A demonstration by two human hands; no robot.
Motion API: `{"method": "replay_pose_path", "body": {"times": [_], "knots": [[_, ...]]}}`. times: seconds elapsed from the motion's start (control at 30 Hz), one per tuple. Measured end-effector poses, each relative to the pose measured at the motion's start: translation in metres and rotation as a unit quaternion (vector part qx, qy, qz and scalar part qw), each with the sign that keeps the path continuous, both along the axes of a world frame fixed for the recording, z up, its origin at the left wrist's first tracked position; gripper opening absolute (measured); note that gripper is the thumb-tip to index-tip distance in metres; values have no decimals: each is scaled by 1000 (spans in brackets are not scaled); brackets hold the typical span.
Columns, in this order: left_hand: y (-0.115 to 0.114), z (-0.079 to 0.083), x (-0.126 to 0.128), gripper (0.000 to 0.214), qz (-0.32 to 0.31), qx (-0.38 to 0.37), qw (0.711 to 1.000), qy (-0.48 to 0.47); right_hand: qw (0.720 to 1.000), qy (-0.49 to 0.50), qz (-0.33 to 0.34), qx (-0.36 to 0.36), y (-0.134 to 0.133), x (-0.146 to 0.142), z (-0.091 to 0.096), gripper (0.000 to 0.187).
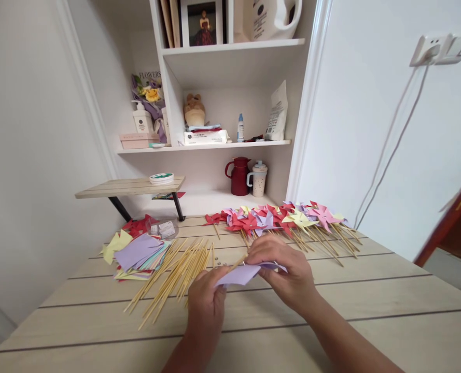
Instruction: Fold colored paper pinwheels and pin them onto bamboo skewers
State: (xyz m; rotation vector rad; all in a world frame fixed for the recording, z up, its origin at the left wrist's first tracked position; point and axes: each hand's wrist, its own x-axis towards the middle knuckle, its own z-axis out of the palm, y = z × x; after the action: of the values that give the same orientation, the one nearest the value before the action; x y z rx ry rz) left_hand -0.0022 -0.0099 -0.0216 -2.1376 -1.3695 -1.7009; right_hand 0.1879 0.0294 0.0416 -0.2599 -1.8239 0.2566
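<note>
Between my two hands is a purple paper piece (pixel 238 275), bent and raised above the table. My left hand (pixel 207 294) pinches its left end, thumb and fingers pressed together. On the right side, my right hand (pixel 282 263) has its fingers closed on the paper near a small pin (pixel 243 262). A thin wooden stick shows behind the paper, close to the right fingertips; which hand bears it I cannot tell. Left of my hands lie loose wooden sticks (pixel 179 272) and a stack of coloured paper sheets (pixel 140 254), purple on top.
Finished paper pinwheels (pixel 267 221) on sticks lie in a heap at the back right. A clear plastic box (pixel 166 229) stands at the back left, by a small raised shelf (pixel 133 187). Behind the table, a red jug (pixel 238 177) and a cup (pixel 259 180) stand in the cabinet.
</note>
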Motion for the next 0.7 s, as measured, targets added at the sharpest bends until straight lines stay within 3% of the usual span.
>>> {"method": "replay_pose_path", "body": {"times": [0.2, 0.5, 0.7], "knots": [[-2, -1, -2, 29, 8, 10, 1000, 12, 1000, -1, -9, 4, 0, -1, 0, 19], [4, 3, 1, 26, 2, 105, 994, 24, 1000, 5, -5, 7, 0, 0, 0, 20], [4, 2, 2, 28, -3, 119, 993, 26, 1000, 10, 0, 3, 1, 0, 0, 19]]}}
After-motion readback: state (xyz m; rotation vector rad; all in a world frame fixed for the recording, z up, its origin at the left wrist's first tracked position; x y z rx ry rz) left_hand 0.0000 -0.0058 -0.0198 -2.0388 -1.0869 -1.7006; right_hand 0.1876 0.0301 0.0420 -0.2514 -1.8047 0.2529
